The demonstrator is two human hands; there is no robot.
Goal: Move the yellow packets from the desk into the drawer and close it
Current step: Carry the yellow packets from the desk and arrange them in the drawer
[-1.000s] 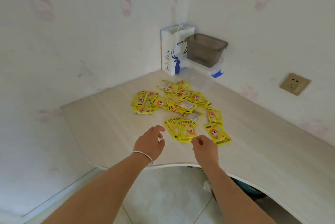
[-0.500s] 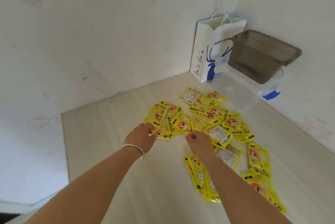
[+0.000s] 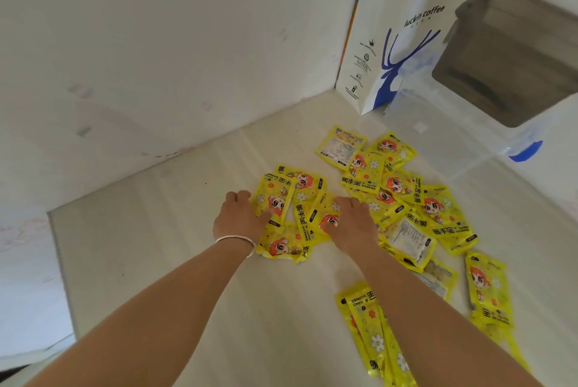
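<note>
**Yellow packets on desk, both hands at nearest cluster**

Yellow packets (image 3: 403, 186) are seen scattered over pale wood desk (image 3: 156, 249), mostly centre-right, overlapping; some face-down w/ white label side up. "HAND WARMER" print is readable on several. A few more are laid separately near bottom right edge.

Left hand (image 3: 239, 219) is placed at left edge of small cluster; fingers curled down over packet edge, thumb laid on top of a packet, so a grip on it. Bracelet (image 3: 235, 241) is worn on left wrist.

Right hand (image 3: 352, 220) is set on right side of same cluster, fingers bent over packets; whether anything is pinched can't be told, fingertips hidden.

White paper bag (image 3: 403, 33) w/ blue deer logo is stood upright in back corner. Clear plastic box (image 3: 444, 136) sits beside it, w/ dark grey bin (image 3: 513, 55) resting on top. Drawer not in view.
</note>
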